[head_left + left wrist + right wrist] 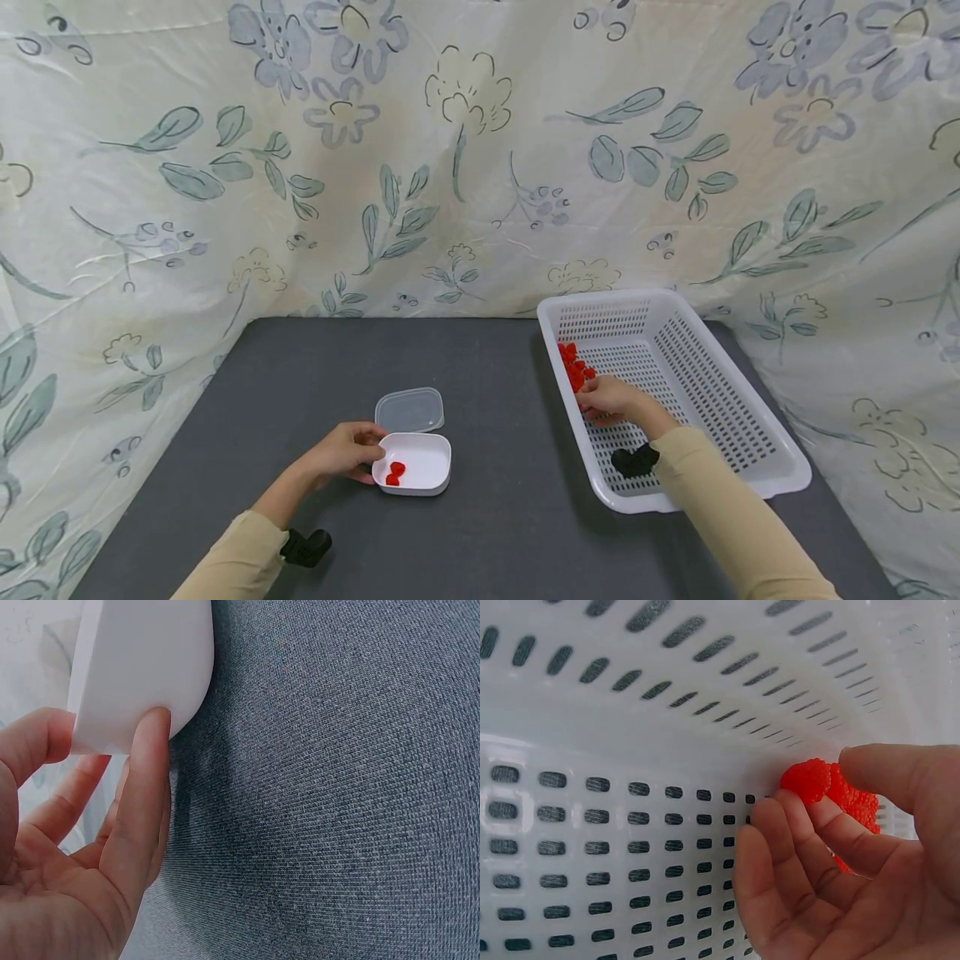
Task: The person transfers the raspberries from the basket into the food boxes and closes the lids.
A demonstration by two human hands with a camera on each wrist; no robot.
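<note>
So the person's left hand [347,451] was down on the dark grey fabric-covered table [487,533], holding the small white rounded-square plastic container [417,463] by its left side. In the left wrist view you could see the thumb and fingers [142,802] pressed against the container's outer wall, only loosely bent, more steadying it than squeezing. Two small red bumpy raspberry-like pieces [394,473] sat inside the container, near its left edge. The clear plastic lid [409,410] lay flat on the table just behind the container, touching or nearly touching its back rim; I couldn't tell which.

The right hand [609,398] was inside the big white perforated plastic basket [750,450] on the right side of the table, reaching toward the left wall. The right wrist view showed it best: the thumb and the curled fingers [810,825] pinched one red bumpy piece [829,787] right against the slotted basket wall. More of the same loose red pieces [573,365] were bunched up along the basket's left wall, just beyond the fingertips.

Both arms had beige long sleeves [735,517], each with a black wrist-mounted device [634,460]. Behind the table hung a cream cloth backdrop with blue-grey flowers and leaves [450,150].
</note>
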